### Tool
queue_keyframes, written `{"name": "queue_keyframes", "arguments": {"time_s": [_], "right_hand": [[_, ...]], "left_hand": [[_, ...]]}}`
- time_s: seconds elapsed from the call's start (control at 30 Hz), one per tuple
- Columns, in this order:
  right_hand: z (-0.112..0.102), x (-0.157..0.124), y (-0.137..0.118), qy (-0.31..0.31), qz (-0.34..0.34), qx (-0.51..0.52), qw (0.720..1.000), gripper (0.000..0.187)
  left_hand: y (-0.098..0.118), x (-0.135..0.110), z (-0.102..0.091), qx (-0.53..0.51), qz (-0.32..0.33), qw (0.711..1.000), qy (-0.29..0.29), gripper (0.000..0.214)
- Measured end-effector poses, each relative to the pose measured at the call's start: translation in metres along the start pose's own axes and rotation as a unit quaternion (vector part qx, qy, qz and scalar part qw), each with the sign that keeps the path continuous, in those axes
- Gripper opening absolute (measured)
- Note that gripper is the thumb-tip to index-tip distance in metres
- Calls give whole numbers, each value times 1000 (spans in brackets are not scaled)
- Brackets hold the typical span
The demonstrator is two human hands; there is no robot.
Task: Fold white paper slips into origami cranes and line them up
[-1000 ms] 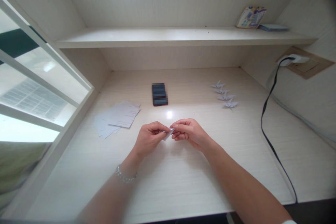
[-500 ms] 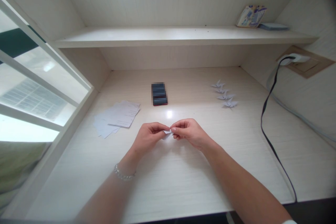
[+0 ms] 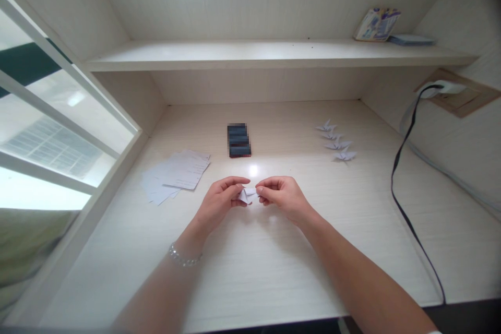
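Between my two hands is a small folded white paper (image 3: 247, 195), held just over the desk. My left hand (image 3: 222, 197) pinches its left side, thumb on the near face, with the index finger lifted away above it. The thumb and index finger of my right hand (image 3: 282, 195) are closed on the paper's right end. Several folded white paper cranes (image 3: 335, 143) stand in a row on the desk to the right. A loose pile of white paper sheets (image 3: 183, 172) lies to the left; the top sheet carries faint print.
A dark, blurred-out phone-like object (image 3: 239, 141) lies beyond my hands on the desk (image 3: 250, 271). At right a black cable (image 3: 395, 167) runs from the wall socket (image 3: 456, 93) to the desk's front edge. A shelf (image 3: 235, 57) spans the back, bearing a colourful packet (image 3: 378, 25).
My left fingers have spread, the index finger rising off the paper and the thumb shifting left. More of the folded paper now shows. My right hand keeps its pinch nearly in place.
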State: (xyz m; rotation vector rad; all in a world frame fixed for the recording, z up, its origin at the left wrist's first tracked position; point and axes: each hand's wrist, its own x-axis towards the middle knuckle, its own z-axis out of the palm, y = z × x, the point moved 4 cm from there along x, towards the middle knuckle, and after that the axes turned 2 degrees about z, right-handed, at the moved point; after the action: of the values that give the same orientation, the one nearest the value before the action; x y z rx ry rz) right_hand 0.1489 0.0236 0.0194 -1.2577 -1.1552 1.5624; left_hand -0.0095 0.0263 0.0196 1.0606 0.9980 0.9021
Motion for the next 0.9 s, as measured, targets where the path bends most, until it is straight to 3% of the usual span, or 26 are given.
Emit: {"name": "queue_keyframes", "arguments": {"time_s": [0.27, 0.57, 0.73, 0.9], "right_hand": [[3, -1, 0, -7, -6, -30, 1000, 16], [5, -1, 4, -35, 34, 50, 998, 17], [7, -1, 5, -50, 58, 49, 996, 17], [7, -1, 5, -44, 39, 31, 998, 18]], "left_hand": [[1, 0, 0, 130, 48, 990, 31, 22], [4, -4, 2, 81, 32, 996, -16, 18], [2, -3, 0, 122, 39, 992, -9, 15], [2, -2, 2, 133, 45, 990, 0, 15]]}}
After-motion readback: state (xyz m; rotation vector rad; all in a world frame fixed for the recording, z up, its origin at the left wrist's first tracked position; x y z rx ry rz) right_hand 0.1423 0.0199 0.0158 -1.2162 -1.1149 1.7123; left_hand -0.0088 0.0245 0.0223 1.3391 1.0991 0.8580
